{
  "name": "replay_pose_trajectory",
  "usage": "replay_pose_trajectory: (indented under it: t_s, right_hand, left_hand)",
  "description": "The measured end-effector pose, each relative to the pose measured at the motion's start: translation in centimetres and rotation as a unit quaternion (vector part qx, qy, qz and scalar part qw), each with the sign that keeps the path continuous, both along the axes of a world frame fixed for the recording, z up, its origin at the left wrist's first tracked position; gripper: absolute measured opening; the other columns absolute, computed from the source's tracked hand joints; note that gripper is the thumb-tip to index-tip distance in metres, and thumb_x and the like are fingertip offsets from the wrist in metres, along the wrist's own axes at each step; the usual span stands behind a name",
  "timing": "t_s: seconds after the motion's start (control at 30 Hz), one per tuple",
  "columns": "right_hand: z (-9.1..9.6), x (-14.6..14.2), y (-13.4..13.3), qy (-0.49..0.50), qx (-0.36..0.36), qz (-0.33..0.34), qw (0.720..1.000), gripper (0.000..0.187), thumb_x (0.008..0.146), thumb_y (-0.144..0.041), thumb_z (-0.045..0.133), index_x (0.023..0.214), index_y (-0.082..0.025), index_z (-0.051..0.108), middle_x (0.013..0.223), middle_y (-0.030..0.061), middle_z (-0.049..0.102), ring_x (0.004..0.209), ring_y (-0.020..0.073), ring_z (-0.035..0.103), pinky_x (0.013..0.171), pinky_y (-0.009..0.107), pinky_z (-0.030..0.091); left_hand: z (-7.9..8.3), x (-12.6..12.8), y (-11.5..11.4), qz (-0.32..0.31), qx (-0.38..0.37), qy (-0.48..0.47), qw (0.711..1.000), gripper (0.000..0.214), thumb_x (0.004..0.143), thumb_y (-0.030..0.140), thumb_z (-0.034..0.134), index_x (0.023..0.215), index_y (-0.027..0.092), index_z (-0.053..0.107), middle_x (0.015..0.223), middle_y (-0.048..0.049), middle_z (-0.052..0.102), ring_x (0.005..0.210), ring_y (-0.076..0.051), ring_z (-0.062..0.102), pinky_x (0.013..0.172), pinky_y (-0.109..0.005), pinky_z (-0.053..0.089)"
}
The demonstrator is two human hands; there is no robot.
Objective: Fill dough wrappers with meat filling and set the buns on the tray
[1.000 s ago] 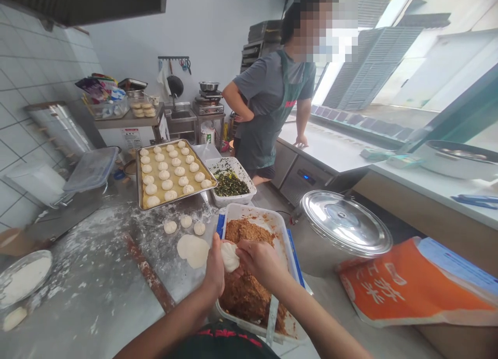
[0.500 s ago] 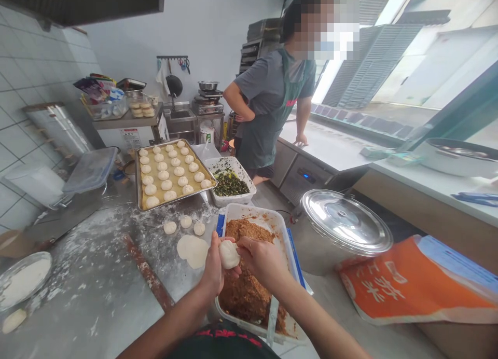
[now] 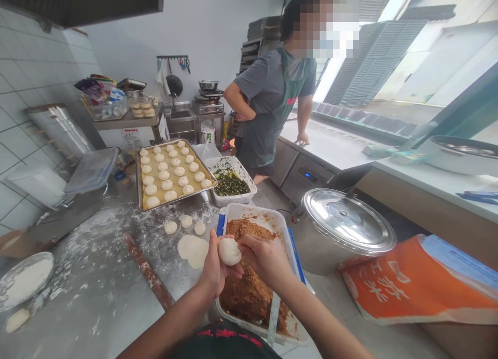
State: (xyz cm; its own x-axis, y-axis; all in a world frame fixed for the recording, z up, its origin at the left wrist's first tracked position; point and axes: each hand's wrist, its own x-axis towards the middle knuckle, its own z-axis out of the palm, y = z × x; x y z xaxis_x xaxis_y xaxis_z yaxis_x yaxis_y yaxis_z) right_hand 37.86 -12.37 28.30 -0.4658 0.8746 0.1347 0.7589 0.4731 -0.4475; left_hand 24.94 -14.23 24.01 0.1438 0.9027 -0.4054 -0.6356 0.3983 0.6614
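Note:
My left hand (image 3: 213, 268) cups a round white dough bun (image 3: 229, 251) from below, fingers curled around it. My right hand (image 3: 265, 258) pinches the bun's right side with its fingertips. Both hands hover over a white plastic tub (image 3: 288, 239) of brown filling (image 3: 245, 291). To the left, on the floured steel counter (image 3: 97, 286), lie a flat rolled dough disc (image 3: 193, 249) and three small dough balls (image 3: 185, 225). Behind them stands a metal tray (image 3: 139, 182) with several shaped buns.
A wooden rolling pin (image 3: 150, 276) lies left of my arm. A white tub of chopped greens (image 3: 230, 183), a steel pot with lid (image 3: 346, 225), an orange flour bag (image 3: 408, 286) and a flour dish (image 3: 23, 281) stand around. A person in an apron (image 3: 268, 105) stands beyond.
The bun has been turned in my hands and looks rounder and more closed. Both hands have lifted slightly over the filling tub.

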Motion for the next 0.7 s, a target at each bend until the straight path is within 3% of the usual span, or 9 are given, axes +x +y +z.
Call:
replay_pose_trajectory:
  t_s: [0.17,0.27,0.33,0.47,0.53,0.7]
  right_hand:
    - [0.3,0.3,-0.1,0.034,-0.03,0.07,0.997,0.02,0.082,-0.016,0.041,0.067,-0.018,0.053,0.069,0.0003,0.059,0.063,0.0111,0.054,0.058,0.021,0.034]
    - [0.5,0.4,0.0,0.088,-0.086,0.064,0.99,0.009,0.079,-0.015,0.047,0.079,-0.018,0.055,0.066,-0.0016,0.06,0.061,0.0108,0.054,0.057,0.02,0.036]
    - [0.7,0.4,0.1,0.105,-0.105,0.065,0.987,0.013,0.078,-0.014,0.048,0.088,-0.018,0.055,0.067,-0.0023,0.061,0.061,0.0109,0.055,0.058,0.02,0.037]
    - [0.9,0.6,0.1,0.088,-0.035,0.055,0.994,0.016,0.081,-0.015,0.044,0.077,-0.018,0.059,0.074,0.0013,0.061,0.068,0.0119,0.055,0.063,0.022,0.038]
    - [0.8,0.6,0.0,0.069,-0.012,0.049,0.996,0.02,0.083,-0.015,0.042,0.073,-0.018,0.059,0.073,0.0021,0.06,0.069,0.0121,0.055,0.063,0.022,0.038]
    - [0.7,0.5,-0.2,0.033,-0.03,0.065,0.997,0.015,0.079,-0.013,0.044,0.08,-0.019,0.058,0.075,0.0005,0.061,0.07,0.0118,0.056,0.063,0.022,0.037]
  left_hand:
    - [-0.2,0.3,-0.2,-0.018,-0.021,0.03,0.999,0.064,0.071,0.072,0.03,0.075,0.014,0.056,0.05,-0.0045,0.056,0.044,-0.016,0.055,0.036,-0.022,0.034]
    - [-0.3,0.0,0.2,-0.053,-0.019,0.034,0.998,0.066,0.071,0.072,0.027,0.073,0.013,0.057,0.045,-0.0048,0.054,0.041,-0.015,0.054,0.033,-0.021,0.029]
    - [-0.2,-0.3,0.5,-0.088,-0.017,0.023,0.996,0.068,0.072,0.072,0.025,0.079,0.013,0.058,0.047,-0.0053,0.055,0.039,-0.015,0.053,0.031,-0.02,0.027]
    - [-0.2,-0.7,0.8,-0.087,-0.01,-0.02,0.996,0.067,0.071,0.072,0.029,0.095,0.016,0.054,0.059,-0.0044,0.06,0.04,-0.014,0.053,0.031,-0.02,0.031]
    - [-0.4,-0.5,0.7,-0.067,-0.008,-0.013,0.998,0.065,0.07,0.072,0.03,0.093,0.016,0.055,0.056,-0.0032,0.059,0.038,-0.014,0.053,0.031,-0.02,0.031]
    - [-0.7,0.1,0.5,-0.056,-0.043,0.029,0.997,0.064,0.071,0.071,0.031,0.08,0.014,0.059,0.046,-0.004,0.055,0.039,-0.015,0.053,0.032,-0.021,0.03]
